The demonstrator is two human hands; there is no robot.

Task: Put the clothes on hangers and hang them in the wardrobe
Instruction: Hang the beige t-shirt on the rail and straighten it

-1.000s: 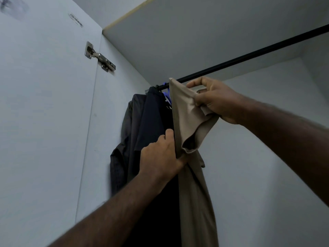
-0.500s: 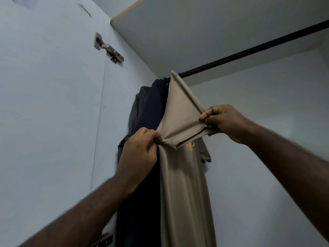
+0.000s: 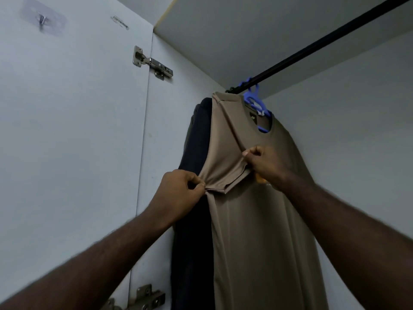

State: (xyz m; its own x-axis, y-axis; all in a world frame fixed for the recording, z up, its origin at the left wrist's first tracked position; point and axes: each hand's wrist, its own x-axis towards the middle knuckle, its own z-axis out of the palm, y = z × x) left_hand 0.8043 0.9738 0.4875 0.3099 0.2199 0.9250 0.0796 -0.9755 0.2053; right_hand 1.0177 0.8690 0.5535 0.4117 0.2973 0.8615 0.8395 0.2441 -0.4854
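Observation:
A tan T-shirt (image 3: 257, 231) hangs on a blue hanger (image 3: 254, 101) from the black wardrobe rod (image 3: 312, 48). My left hand (image 3: 178, 195) pinches the lower corner of the shirt's left sleeve. My right hand (image 3: 266, 164) grips the sleeve's other edge, a little higher and to the right. The sleeve is stretched flat between both hands. A dark garment (image 3: 196, 153) hangs just left of the tan shirt, pressed against the wardrobe's side wall.
The open wardrobe door (image 3: 67, 142) stands at left with an upper metal hinge (image 3: 152, 63), a lower hinge (image 3: 143, 296) and a stick-on hook (image 3: 42, 19). The rod runs bare toward the upper right. The white back wall (image 3: 357, 130) lies behind the shirt.
The shirt has swung to face me, showing its neckline and the blue hanger. Both hands moved lower with the sleeve, and the right hand came in closer to the left.

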